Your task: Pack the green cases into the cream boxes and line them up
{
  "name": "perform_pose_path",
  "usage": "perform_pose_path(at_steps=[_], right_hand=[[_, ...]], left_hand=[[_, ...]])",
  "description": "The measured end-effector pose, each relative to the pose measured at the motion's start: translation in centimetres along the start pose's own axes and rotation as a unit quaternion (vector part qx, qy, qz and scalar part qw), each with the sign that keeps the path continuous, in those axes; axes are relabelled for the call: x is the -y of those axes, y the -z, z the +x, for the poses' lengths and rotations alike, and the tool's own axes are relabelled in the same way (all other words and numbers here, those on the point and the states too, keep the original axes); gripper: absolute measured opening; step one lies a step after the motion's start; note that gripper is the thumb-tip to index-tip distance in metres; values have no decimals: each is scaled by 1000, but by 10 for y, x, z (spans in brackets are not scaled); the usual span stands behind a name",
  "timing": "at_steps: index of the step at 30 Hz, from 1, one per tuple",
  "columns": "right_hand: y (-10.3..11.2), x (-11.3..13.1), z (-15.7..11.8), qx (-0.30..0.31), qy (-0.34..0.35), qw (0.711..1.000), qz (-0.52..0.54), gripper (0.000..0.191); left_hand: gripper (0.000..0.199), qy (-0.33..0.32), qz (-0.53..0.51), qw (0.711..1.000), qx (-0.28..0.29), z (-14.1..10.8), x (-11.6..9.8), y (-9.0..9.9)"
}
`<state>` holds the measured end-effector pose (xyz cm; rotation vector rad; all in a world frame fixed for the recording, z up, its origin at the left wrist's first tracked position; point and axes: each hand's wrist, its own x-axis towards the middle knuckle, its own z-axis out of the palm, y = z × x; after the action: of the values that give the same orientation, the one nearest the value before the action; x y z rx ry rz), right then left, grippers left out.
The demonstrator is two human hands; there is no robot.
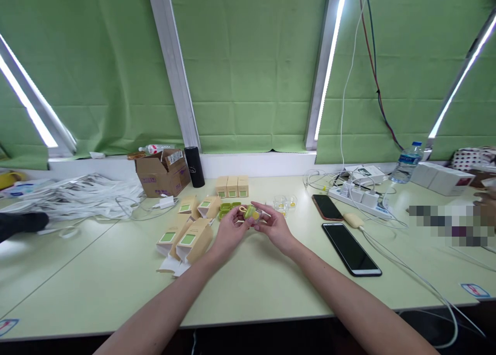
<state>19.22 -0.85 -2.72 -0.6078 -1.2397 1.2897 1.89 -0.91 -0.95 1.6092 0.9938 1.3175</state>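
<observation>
Both hands (pixel 232 227) hold a small green case (pixel 250 211) among cartons and clear cups

The small green case is above the middle of the table (pixel 251 288), with a pale ring (pixel 243 209) at its left end and a clear part with something yellow in it at its right. The left hand's fingers are closed on the green part; the right hand (pixel 276 230) grips the clear end between thumb and fingers.

Just behind the left hand sit green containers (pixel 225 208) with open hollows; their contents are too small to tell. Behind the right hand stand several clear cups (pixel 284 202), with yellow bits showing in some.

To the left are four tan cartons (pixel 194 240) with green labels. The nearer two lie tilted, white flaps spread towards the table's near edge; what they hold cannot be seen. Three smaller tan boxes (pixel 232 186) stand side by side farther back.

A brown cardboard box (pixel 163 175) has its flaps up, its inside hidden, beside an upright black cylinder (pixel 194 167). On the right, two phones (pixel 351 248) lie near a power strip (pixel 360 202) full of plugs, and a capped bottle (pixel 406 164) holds clear liquid.
</observation>
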Motion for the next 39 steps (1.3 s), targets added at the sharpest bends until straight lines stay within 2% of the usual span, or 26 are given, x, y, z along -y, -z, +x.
perform_pose_path(at_steps=[3, 7, 11, 16, 22, 34, 39], right_hand=[[4, -2, 3, -33, 22, 999, -7, 76], [10, -2, 9, -99, 44, 994, -21, 61], [16, -2, 12, -154, 48, 986, -52, 48], [22, -2, 14, -185, 56, 979, -68, 41], [24, -3, 14, -193, 58, 975, -94, 38], [22, -6, 14, -187, 56, 976, -94, 39], [21, -6, 14, -185, 53, 977, -96, 39]], left_hand=[[48, -7, -15, 1000, -2, -1, -2, 1], [48, -43, -20, 999, -2, -3, -1, 2], [44, -127, 93, 987, 9, -8, -3, 4], [46, -194, 244, 949, 44, -13, -6, 7], [42, -164, 311, 933, 75, -11, -1, 9], [35, -103, 389, 912, 78, -9, 6, 9], [49, -54, 424, 898, 101, -11, -4, 7]])
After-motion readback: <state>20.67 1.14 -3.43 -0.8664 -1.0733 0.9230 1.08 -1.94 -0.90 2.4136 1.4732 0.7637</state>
